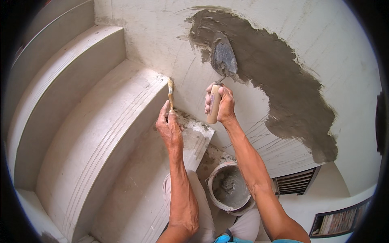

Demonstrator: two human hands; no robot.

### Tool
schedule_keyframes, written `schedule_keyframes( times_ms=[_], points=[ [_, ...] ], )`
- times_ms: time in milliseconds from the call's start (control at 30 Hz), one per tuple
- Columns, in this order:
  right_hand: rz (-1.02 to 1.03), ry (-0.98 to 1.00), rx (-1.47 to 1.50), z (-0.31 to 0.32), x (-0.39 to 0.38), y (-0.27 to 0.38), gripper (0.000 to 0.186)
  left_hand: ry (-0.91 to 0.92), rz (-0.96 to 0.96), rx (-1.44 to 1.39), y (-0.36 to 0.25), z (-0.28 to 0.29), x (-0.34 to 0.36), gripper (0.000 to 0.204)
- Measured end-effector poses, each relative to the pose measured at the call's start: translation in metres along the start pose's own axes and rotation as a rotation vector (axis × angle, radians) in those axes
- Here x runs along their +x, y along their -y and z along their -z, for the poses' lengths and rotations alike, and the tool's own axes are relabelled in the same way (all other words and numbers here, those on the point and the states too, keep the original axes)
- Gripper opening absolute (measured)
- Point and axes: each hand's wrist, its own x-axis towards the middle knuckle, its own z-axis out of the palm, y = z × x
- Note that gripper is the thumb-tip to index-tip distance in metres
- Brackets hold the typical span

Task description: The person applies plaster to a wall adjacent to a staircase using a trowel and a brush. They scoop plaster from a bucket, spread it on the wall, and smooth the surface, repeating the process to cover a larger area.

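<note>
My right hand (221, 103) is wrapped round the wooden handle of a trowel (224, 56). The trowel's grey-smeared blade lies against the wall, at the left edge of a broad patch of wet grey mortar (279, 77). In my left hand (169, 125) a small paintbrush (170, 93) is pinched upright, its pale bristles pointing up beside the corner of a stair tread. Below my hands, between my knees, stands a bucket (229, 186) with wet grey mortar inside. My right forearm passes close to the bucket's rim.
Curved concrete steps (101, 109) with grooved edges rise on the left. The pale wall (344, 60) fills the upper right. Grey splatter marks the lower step's end (198, 125). A dark slatted vent (296, 182) and a dark-framed opening (340, 220) sit at lower right.
</note>
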Motion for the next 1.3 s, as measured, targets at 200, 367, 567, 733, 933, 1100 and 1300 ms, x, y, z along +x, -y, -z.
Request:
schedule_keyframes(
  times_ms=[200, 367, 567, 733, 933, 1100, 1300],
  points=[
    [0.016, 0.044, 0.023, 0.038, -0.015, 0.008, 0.059, -0.02, 0.005, -0.04, 0.0, -0.003, -0.001, 0.042],
    [0.015, 0.04, -0.027, 0.057, -0.02, 0.018, 0.066, 0.001, 0.011, -0.023, 0.001, -0.004, 0.0, 0.044],
    [-0.102, 0.048, -0.015, 0.068, -0.03, 0.034, 0.065, 0.008, 0.002, 0.013, 0.001, -0.003, 0.0, 0.046],
    [-0.134, 0.049, -0.03, 0.079, -0.044, 0.05, 0.064, -0.011, 0.01, 0.016, -0.006, -0.005, -0.002, 0.042],
    [-0.145, -0.005, -0.058, 0.08, -0.069, 0.058, 0.061, -0.013, -0.01, -0.01, -0.003, -0.003, -0.001, 0.041],
    [-0.156, -0.049, -0.066, 0.077, -0.087, 0.06, 0.057, -0.02, 0.012, -0.012, -0.003, -0.004, -0.001, 0.042],
    [-0.114, -0.024, -0.231, 0.061, -0.077, 0.073, 0.049, -0.002, 0.028, 0.009, 0.001, -0.003, 0.0, 0.045]
  ],
)
